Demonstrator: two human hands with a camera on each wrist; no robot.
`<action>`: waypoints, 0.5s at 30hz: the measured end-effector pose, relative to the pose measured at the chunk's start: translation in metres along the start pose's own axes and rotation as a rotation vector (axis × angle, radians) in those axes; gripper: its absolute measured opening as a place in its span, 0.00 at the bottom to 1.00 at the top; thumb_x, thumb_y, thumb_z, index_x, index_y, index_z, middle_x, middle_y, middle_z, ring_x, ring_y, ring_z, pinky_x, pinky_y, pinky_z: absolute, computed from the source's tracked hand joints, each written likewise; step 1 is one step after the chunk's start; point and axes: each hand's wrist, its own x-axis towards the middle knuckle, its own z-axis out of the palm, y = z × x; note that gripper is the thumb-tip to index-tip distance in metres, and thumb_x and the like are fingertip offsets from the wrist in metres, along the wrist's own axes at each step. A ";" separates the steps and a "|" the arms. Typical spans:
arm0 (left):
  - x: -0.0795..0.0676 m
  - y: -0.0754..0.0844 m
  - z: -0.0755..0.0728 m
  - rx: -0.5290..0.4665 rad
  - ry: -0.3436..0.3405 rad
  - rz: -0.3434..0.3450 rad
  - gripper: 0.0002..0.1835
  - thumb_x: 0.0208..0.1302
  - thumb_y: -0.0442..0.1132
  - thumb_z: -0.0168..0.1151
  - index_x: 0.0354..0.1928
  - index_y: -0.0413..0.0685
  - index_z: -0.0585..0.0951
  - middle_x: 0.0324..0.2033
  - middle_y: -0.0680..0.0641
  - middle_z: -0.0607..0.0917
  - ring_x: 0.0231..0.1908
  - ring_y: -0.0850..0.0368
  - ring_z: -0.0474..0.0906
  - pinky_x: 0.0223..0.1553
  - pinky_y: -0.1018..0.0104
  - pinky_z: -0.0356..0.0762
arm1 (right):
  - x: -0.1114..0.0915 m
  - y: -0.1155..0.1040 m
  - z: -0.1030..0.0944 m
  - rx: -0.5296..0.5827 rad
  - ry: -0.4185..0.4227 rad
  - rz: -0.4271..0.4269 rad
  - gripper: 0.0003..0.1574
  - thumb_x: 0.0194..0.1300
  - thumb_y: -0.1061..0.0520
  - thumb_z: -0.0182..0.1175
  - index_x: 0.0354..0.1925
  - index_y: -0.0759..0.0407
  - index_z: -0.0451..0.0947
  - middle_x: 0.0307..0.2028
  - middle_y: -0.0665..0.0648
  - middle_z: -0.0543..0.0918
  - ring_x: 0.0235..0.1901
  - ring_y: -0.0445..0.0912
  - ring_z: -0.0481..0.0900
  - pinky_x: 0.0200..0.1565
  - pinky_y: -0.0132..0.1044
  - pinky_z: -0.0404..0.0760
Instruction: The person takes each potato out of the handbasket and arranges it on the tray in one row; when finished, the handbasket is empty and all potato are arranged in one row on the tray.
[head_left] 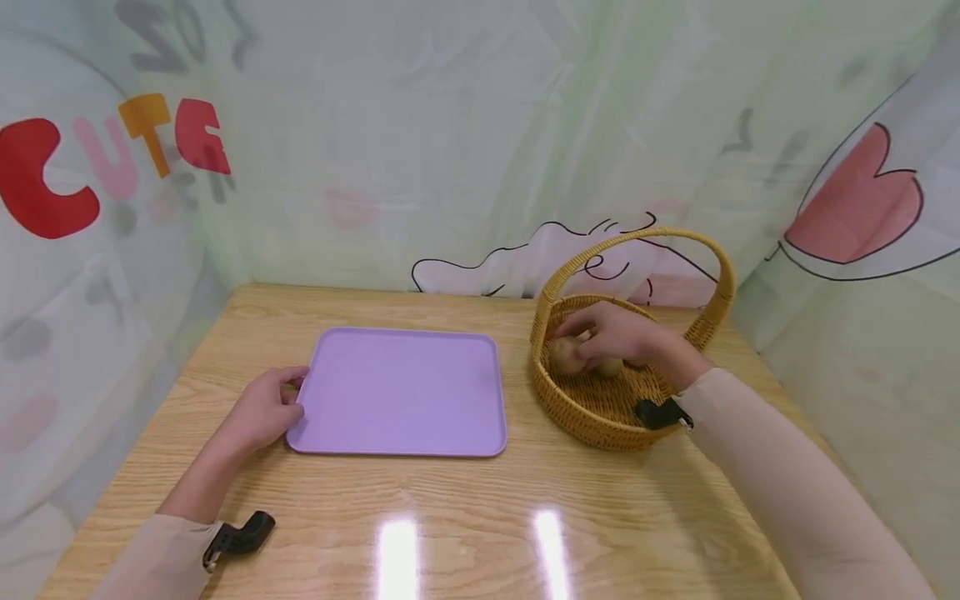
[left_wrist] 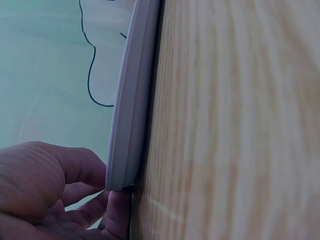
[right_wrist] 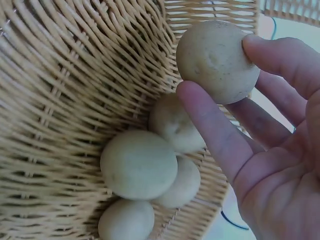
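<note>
A flat lilac tray (head_left: 405,392) lies on the wooden table. My left hand (head_left: 262,408) is at its left edge, the thumb at the rim and a finger tucked beneath, pinching it, as the left wrist view shows. To the right stands a wicker basket (head_left: 558,408) with a tall arched handle. Inside it, my right hand (head_left: 618,333) holds a round, pale brown potato (right_wrist: 215,62) between thumb and fingertips. Several more potatoes lie below, the largest-looking potato (right_wrist: 139,165) resting against the others.
The wooden table (head_left: 315,517) reaches back to a printed curtain (head_left: 420,150) that hangs behind and at both sides. The basket's handle (head_left: 637,236) arches over it behind my right hand.
</note>
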 end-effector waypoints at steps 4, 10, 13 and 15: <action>-0.003 0.002 -0.001 0.018 -0.001 -0.017 0.33 0.54 0.24 0.55 0.65 0.23 0.65 0.52 0.30 0.74 0.34 0.50 0.73 0.26 0.66 0.75 | -0.012 0.000 -0.006 -0.089 0.054 -0.003 0.28 0.61 0.58 0.64 0.60 0.57 0.77 0.54 0.57 0.80 0.42 0.47 0.82 0.43 0.42 0.80; -0.004 0.002 0.000 0.031 -0.006 -0.036 0.33 0.55 0.25 0.55 0.66 0.25 0.65 0.54 0.29 0.73 0.37 0.48 0.74 0.30 0.66 0.76 | -0.030 -0.004 -0.011 -0.141 0.090 -0.025 0.26 0.61 0.55 0.66 0.58 0.56 0.79 0.50 0.56 0.81 0.42 0.49 0.76 0.43 0.41 0.76; -0.003 0.003 0.001 0.032 -0.006 -0.036 0.33 0.56 0.25 0.56 0.66 0.25 0.65 0.54 0.29 0.73 0.37 0.47 0.75 0.30 0.66 0.77 | -0.039 -0.008 -0.011 -0.096 0.091 -0.030 0.26 0.60 0.56 0.67 0.57 0.57 0.79 0.46 0.57 0.82 0.37 0.48 0.77 0.38 0.39 0.78; -0.002 0.003 0.001 0.039 -0.007 -0.029 0.32 0.56 0.25 0.56 0.66 0.24 0.65 0.54 0.29 0.73 0.37 0.47 0.75 0.30 0.66 0.77 | -0.044 -0.011 -0.011 -0.069 0.093 -0.035 0.26 0.60 0.57 0.67 0.57 0.57 0.79 0.42 0.57 0.83 0.33 0.47 0.77 0.35 0.38 0.78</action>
